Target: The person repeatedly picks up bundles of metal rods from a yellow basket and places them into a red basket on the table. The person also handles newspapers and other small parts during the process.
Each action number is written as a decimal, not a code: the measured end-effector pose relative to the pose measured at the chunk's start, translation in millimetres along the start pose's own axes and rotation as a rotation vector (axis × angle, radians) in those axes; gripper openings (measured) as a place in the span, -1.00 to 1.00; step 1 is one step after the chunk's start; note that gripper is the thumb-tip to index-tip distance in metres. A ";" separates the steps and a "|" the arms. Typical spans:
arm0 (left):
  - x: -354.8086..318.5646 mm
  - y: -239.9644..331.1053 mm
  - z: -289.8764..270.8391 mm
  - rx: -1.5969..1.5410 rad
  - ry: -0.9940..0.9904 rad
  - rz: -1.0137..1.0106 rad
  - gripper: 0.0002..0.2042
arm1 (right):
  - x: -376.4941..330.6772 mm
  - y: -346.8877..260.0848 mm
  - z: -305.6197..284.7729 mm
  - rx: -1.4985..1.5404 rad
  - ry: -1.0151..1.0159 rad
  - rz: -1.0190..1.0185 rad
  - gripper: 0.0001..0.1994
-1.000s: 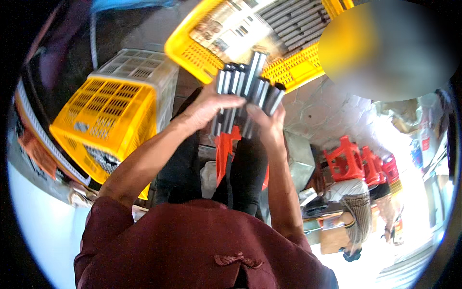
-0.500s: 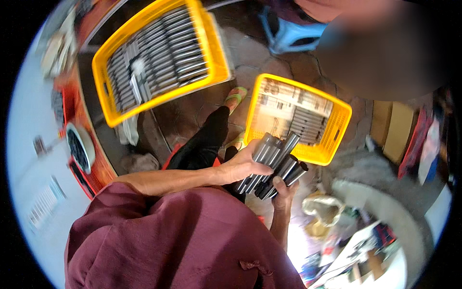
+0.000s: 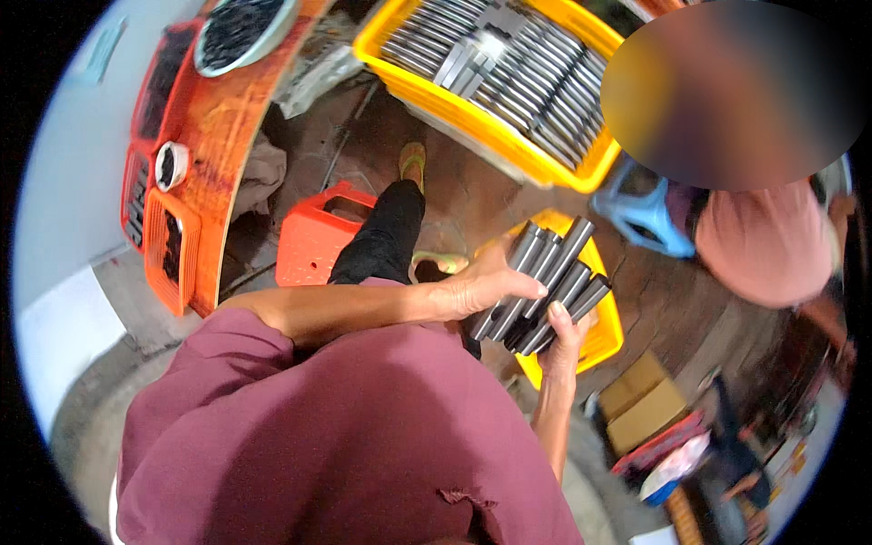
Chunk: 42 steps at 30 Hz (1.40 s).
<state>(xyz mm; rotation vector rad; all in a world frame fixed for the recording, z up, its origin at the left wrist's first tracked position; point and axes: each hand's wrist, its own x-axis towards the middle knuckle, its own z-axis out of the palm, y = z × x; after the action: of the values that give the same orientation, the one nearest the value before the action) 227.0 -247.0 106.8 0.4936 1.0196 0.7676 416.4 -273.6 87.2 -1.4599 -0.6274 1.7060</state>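
Note:
A bundle of several dark grey metal tubes (image 3: 559, 263) lies between my hands, tilted up toward the right. My left hand (image 3: 486, 283) closes over the bundle's left side, its thumb across the tubes. From the lower right, my right hand (image 3: 565, 338) grips the other side, thumb on top. Behind and partly hidden by the bundle is a small yellow crate (image 3: 610, 336). Farther off, a large yellow crate (image 3: 563, 179) holds rows of similar tubes (image 3: 545, 91), with a pale wrapped piece (image 3: 468, 65) among them.
At left, an orange tabletop (image 3: 238, 109) carries red and orange baskets (image 3: 168, 250) and a bowl of dark small parts (image 3: 241, 36). A red stool (image 3: 313, 241) stands beside my leg. At right sit a blue stool (image 3: 649, 213), another person (image 3: 767, 241) and a cardboard box (image 3: 643, 400).
My view has swung leftward, so both crates appear farther right and more of the orange tabletop and red stool shows. Both hands still grip the tubes, now covering more of the small crate.

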 end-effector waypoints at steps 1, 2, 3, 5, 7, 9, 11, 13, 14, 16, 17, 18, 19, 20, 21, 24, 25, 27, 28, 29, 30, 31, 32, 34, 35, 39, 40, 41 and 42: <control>-2.4 11.1 -13.1 -0.011 0.040 0.045 -0.26 | 9.9 -10.3 20.2 -0.020 -0.041 -0.017 -0.39; -16.4 26.9 -18.7 -0.072 0.038 0.053 -0.26 | 10.4 -21.5 34.5 -0.079 -0.076 0.007 -0.39; -22.1 28.2 -28.2 -0.109 0.075 0.047 -0.26 | 15.6 -28.8 49.0 -0.080 -0.158 0.005 -0.38; -30.0 56.7 -59.4 -0.162 0.051 0.146 -0.26 | 35.1 -41.1 87.8 -0.134 -0.223 0.036 -0.39; -37.8 78.0 -86.8 -0.280 0.097 0.208 -0.22 | 54.6 -54.6 133.5 -0.183 -0.293 0.015 -0.38; -42.7 114.1 -119.6 -0.183 0.167 0.300 -0.18 | 70.4 -64.7 185.2 -0.173 -0.315 -0.015 -0.37; -61.8 137.7 -139.9 -0.320 0.197 0.256 -0.18 | 82.4 -73.0 212.8 -0.234 -0.368 0.074 -0.39; -67.8 147.0 -160.2 -0.411 0.234 0.297 -0.19 | 101.9 -75.6 239.3 -0.349 -0.434 0.099 -0.40; -68.7 147.6 -164.4 -0.412 0.351 0.390 -0.25 | 105.8 -81.6 257.9 -0.381 -0.473 0.094 -0.41; -83.3 153.6 -178.9 -0.404 0.463 0.429 -0.28 | 109.9 -81.8 291.7 -0.416 -0.580 0.109 -0.43; -86.6 161.9 -179.8 -0.429 0.510 0.418 -0.29 | 115.2 -89.5 303.0 -0.436 -0.609 0.146 -0.44; -93.9 175.0 -185.0 -0.450 0.533 0.355 -0.34 | 124.3 -89.5 314.6 -0.450 -0.642 0.147 -0.45; -91.0 161.8 -190.8 -0.512 0.571 0.354 -0.38 | 126.1 -89.7 330.3 -0.520 -0.669 0.176 -0.48; -92.1 149.3 -199.5 -0.543 0.657 0.428 -0.41 | 128.9 -83.7 345.6 -0.549 -0.772 0.201 -0.46; -97.3 140.1 -207.2 -0.573 0.743 0.501 -0.43 | 132.3 -75.1 359.9 -0.578 -0.872 0.226 -0.44; -125.3 129.7 -232.2 -0.748 0.804 0.554 -0.49 | 118.5 -61.4 413.8 -0.699 -0.985 0.248 -0.46; -125.8 121.3 -241.1 -0.778 0.879 0.535 -0.51 | 116.6 -56.2 429.6 -0.716 -1.047 0.277 -0.45; -159.5 126.7 -267.8 -0.778 0.879 0.632 -0.51 | 99.8 -41.0 477.2 -0.769 -1.123 0.294 -0.46; -174.8 125.1 -284.7 -0.794 0.907 0.698 -0.51 | 90.1 -31.2 503.6 -0.775 -1.161 0.288 -0.45; -189.6 123.7 -304.0 -0.805 0.937 0.763 -0.51 | 81.1 -17.6 531.2 -0.775 -1.199 0.283 -0.44; -205.7 124.0 -322.3 -0.875 0.969 0.742 -0.54 | 74.8 -2.6 557.2 -0.761 -1.233 0.295 -0.48; -222.5 117.7 -341.8 -0.865 1.007 0.779 -0.56 | 60.6 9.7 581.7 -0.796 -1.259 0.324 -0.48; -240.8 118.6 -365.4 -0.854 1.096 0.748 -0.57 | 44.6 20.8 614.4 -0.803 -1.283 0.329 -0.49; -290.1 130.8 -418.2 -0.828 1.139 0.772 -0.60 | 12.5 41.7 688.6 -0.830 -1.306 0.382 -0.49; -315.7 138.2 -441.8 -0.853 1.138 0.763 -0.59 | 11.0 64.7 719.9 -0.833 -1.375 0.439 -0.48; -404.6 142.2 -546.4 -0.907 1.127 0.627 -0.57 | -20.1 151.2 840.1 -0.766 -1.525 0.386 -0.48; -420.9 139.2 -570.2 -0.825 1.244 0.593 -0.56 | -28.0 176.5 864.5 -0.729 -1.559 0.382 -0.49; -437.2 131.6 -595.8 -0.864 1.186 0.656 -0.55 | -50.3 176.6 887.2 -0.773 -1.535 0.436 -0.49; -454.0 128.0 -616.6 -0.844 1.204 0.658 -0.55 | -50.7 204.0 907.8 -0.701 -1.598 0.452 -0.48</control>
<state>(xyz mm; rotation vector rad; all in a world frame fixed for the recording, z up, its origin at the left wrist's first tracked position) -504.1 -499.6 173.8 -0.5054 1.4669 2.0931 -512.1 -320.7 151.5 -0.2174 -1.9326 3.0494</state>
